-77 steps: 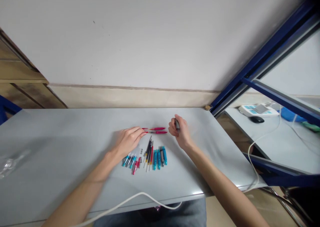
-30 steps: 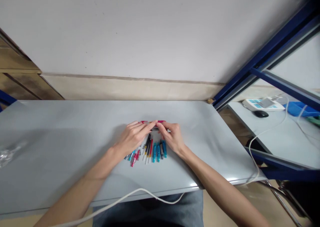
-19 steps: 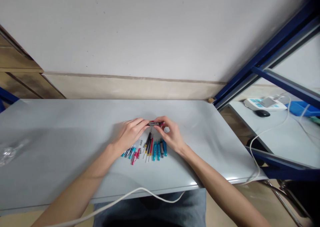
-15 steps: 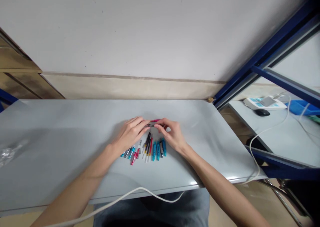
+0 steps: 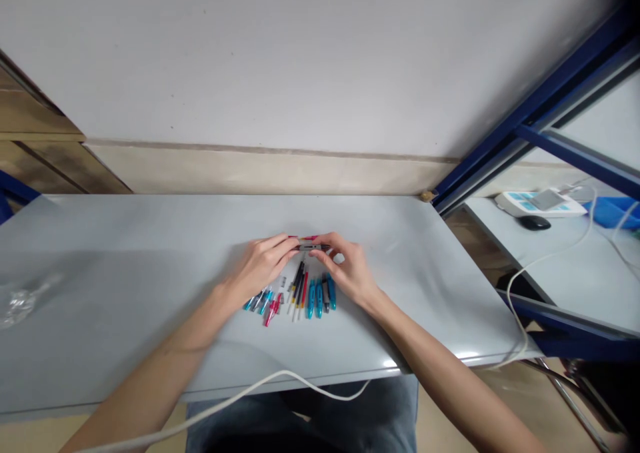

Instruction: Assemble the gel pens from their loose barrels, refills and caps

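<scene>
Between my two hands is a dark grey pen (image 5: 309, 247), held level above the table. My left hand (image 5: 263, 263) grips its left end with the fingertips. Thumb and fingers of my right hand (image 5: 347, 266) pinch its right end. Just behind it shows a pink pen (image 5: 309, 238), partly hidden by my fingers. Nearer to me lie several black pen refills (image 5: 297, 281) and a red refill (image 5: 305, 289). To their right are several blue pen barrels (image 5: 319, 298) and a grey barrel (image 5: 326, 296). Clear blue and pink pen parts (image 5: 273, 308) lie to the left.
The grey table (image 5: 125, 293) meets the wall behind. A crumpled clear plastic bag (image 5: 23, 306) lies far left. A white cable (image 5: 280, 374) crosses the front edge. At right, beyond a blue frame (image 5: 565, 143), another table holds a black mouse (image 5: 534, 222).
The dark pen shows more fully between my fingertips, and more of the pink pen behind it is visible. The view has shifted slightly; both hands stay at the same spot.
</scene>
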Motion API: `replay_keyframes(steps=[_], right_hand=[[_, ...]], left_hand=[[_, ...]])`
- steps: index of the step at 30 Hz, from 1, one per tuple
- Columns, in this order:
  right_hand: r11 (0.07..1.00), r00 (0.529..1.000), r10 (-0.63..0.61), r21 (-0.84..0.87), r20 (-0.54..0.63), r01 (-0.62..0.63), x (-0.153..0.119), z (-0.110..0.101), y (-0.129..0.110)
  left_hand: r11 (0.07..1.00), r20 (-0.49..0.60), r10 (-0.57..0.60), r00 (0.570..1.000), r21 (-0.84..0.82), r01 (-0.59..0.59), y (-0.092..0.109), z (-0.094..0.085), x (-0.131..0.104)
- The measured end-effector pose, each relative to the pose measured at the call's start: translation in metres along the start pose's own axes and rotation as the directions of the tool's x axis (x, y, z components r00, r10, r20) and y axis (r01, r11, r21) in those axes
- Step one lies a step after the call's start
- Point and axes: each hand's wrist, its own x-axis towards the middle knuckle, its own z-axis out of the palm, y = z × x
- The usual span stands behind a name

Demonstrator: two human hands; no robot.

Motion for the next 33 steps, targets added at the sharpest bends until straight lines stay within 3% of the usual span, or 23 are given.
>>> replay_keyframes(steps=[11,16,22,28,33], right_hand=[[0.991,1.000,0.022,-0.131,0.016,-0.020,-0.0002,-0.0002,-0.0057],[0.999,0.999,0.042,-0.034,-0.016,-0.043,0.0034,-0.0008,-0.0046],[0.994,0.988,0.113,-0.016,0.100,-0.112,0.0048,-0.0002,-0.0055],[0.973,0.981,0.194,0.122,0.023,-0.195,0.0068,0.0003,-0.0037],[0.979,0.982,0.182,0.078,0.059,-0.186,0.0072,0.0008,-0.0001]], left_hand=[[0.997,-0.023,0.079,0.997,0.005,-0.079,0.0052,0.0015,0.0035],[0.999,-0.040,0.039,0.998,0.005,-0.039,0.0035,0.0007,0.0053],[0.996,-0.064,0.084,0.994,0.023,-0.083,0.0047,0.0000,0.0043],[0.996,-0.051,0.064,0.997,0.072,-0.060,0.0011,0.0018,0.0048],[0.993,-0.077,0.092,0.993,0.087,-0.086,-0.0011,0.0008,0.0051]])
